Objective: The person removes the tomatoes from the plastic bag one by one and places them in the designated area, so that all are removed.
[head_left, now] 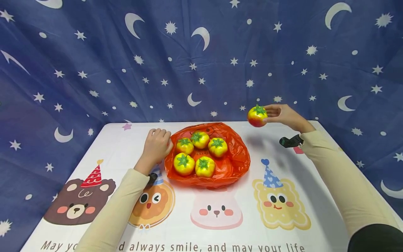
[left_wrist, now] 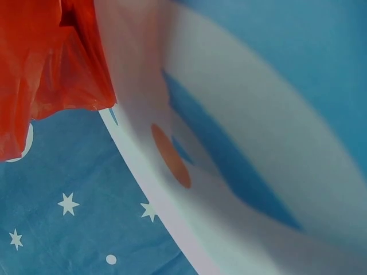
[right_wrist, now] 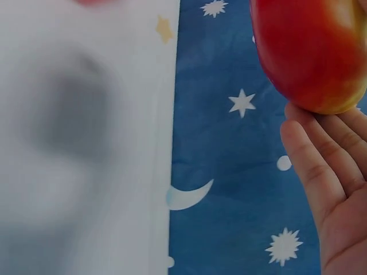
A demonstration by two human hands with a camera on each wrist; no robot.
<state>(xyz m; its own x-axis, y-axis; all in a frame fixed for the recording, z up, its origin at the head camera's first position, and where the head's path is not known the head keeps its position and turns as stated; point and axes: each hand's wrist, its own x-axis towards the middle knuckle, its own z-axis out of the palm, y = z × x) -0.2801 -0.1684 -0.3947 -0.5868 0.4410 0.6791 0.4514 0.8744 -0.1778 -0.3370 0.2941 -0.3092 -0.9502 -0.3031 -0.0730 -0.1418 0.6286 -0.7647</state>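
My right hand (head_left: 286, 116) holds a red-and-yellow tomato (head_left: 257, 117) with a green leafy top above the table's far right part. In the right wrist view the tomato (right_wrist: 312, 51) rests against the fingertips, its lower side red. Left of it on the table, a red plastic bag (head_left: 237, 157) lies spread wide at the mouth. Several yellow tomatoes (head_left: 205, 167) with green tops sit inside it. At the bag's left rim, my left hand (head_left: 158, 142) grips the plastic with curled fingers. The left wrist view shows only bag folds (left_wrist: 51, 74), not the hand.
The white table cover (head_left: 132, 154) carries cartoon prints, including a bear (head_left: 75, 206) and a biscuit (head_left: 281, 206), with lettering along the front. A dark blue curtain (head_left: 170, 70) with moons and stars hangs right behind the far table edge.
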